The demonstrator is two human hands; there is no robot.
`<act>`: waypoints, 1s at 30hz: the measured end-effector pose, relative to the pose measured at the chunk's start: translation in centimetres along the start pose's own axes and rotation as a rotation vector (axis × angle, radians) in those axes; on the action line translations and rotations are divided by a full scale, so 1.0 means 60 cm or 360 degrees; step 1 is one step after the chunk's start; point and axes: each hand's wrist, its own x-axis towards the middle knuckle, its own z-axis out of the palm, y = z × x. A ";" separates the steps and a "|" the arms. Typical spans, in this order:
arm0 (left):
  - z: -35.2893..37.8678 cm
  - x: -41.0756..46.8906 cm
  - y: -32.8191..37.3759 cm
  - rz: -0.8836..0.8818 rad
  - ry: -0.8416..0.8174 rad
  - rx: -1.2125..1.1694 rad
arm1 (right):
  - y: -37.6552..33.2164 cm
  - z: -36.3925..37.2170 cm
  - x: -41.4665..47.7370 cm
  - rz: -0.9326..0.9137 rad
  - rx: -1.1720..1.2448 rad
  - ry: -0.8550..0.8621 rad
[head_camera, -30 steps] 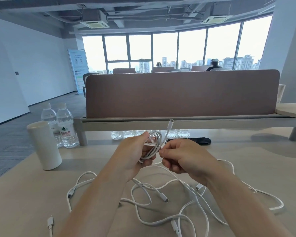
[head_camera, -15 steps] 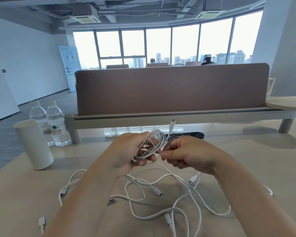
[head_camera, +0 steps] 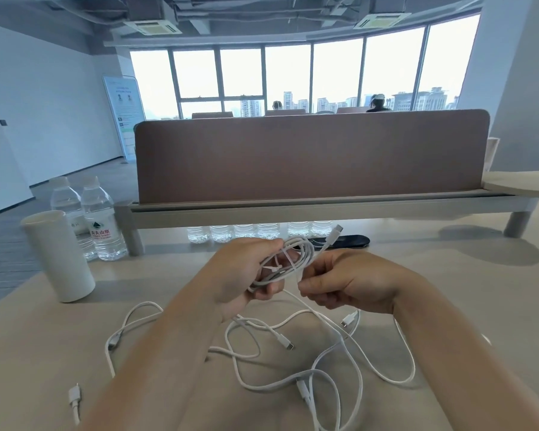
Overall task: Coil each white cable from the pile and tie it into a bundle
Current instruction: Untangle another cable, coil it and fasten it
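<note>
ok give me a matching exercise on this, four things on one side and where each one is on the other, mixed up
Things:
1. coiled cable
2. white cup
3. loose cables
4. black flat object

Places:
a. standing beside the water bottles
b. lying spread on the table
c. held in the left hand
d. lying under the raised shelf

Pairs: 1-c, 2-a, 3-b, 4-d

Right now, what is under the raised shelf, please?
A row of water bottles and a flat black object; the shelf hides the bottle tops, the coiled cable the object's left end.
</note>
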 end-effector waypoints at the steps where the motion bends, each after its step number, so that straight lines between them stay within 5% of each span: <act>1: 0.001 0.000 0.000 0.0003 0.0042 0.0001 | 0.001 0.001 0.001 -0.0006 0.0000 0.0008; 6: 0.001 0.001 0.002 0.0034 0.0137 -0.0026 | 0.000 0.010 0.003 -0.0068 0.0030 -0.0068; 14: -0.003 -0.020 0.010 -0.0045 -0.0283 0.0118 | 0.004 0.001 -0.005 -0.0094 0.0072 -0.0410; 23: 0.005 -0.032 0.015 0.0032 -0.0312 0.0884 | -0.011 -0.012 -0.022 0.0245 -0.0171 -0.0158; 30: 0.012 -0.033 0.016 -0.0048 -0.0326 0.1096 | -0.023 -0.016 -0.030 0.0291 -0.0347 -0.0019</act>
